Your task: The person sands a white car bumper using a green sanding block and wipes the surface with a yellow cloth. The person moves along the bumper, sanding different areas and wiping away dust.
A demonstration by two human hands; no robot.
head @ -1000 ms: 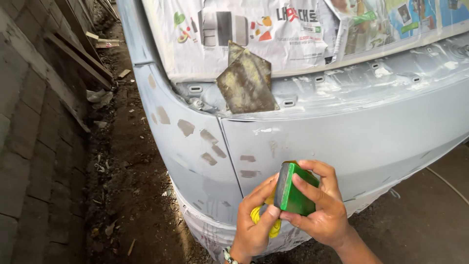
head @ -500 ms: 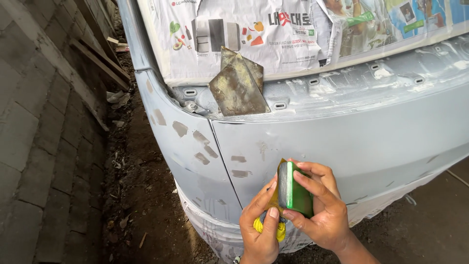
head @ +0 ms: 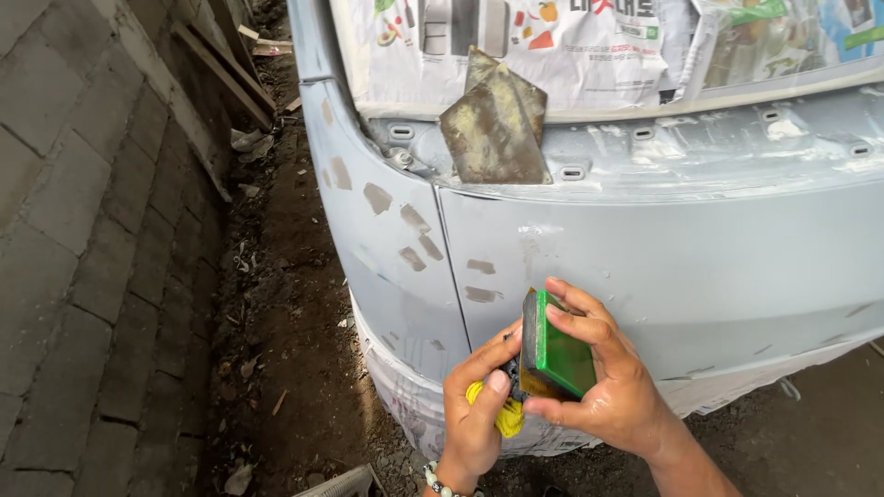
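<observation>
The green sanding block (head: 557, 348) is held on edge in the right hand (head: 615, 387), gripped between the thumb below and the fingers curled over its upper side. A dark abrasive sheet (head: 529, 342) is seen along the block's left face. The left hand (head: 479, 414) is closed around a yellow cloth or sponge (head: 505, 416), and its thumb is pressed against the lower left edge of the block. Both hands appear wet.

The step in hand is judged to be preparation of the block: the sheet is being seated or adjusted, and no contact with the panel is made. For the next move, the abrasive face would need to be turned flat toward the panel and a firm one-handed grip established.

The block is held just in front of the grey primed car body panel (head: 700, 267), near its lower edge. Brownish filler patches (head: 412, 241) are scattered across the left corner. A stained sheet of used abrasive paper (head: 497, 124) rests on the ledge above. The upper body is masked with newspaper (head: 552, 46).

To the left, a strip of bare dirt ground (head: 276, 313) with debris runs beside a brick-paved surface (head: 83, 230). Wooden planks (head: 235, 69) lie at the far left.
</observation>
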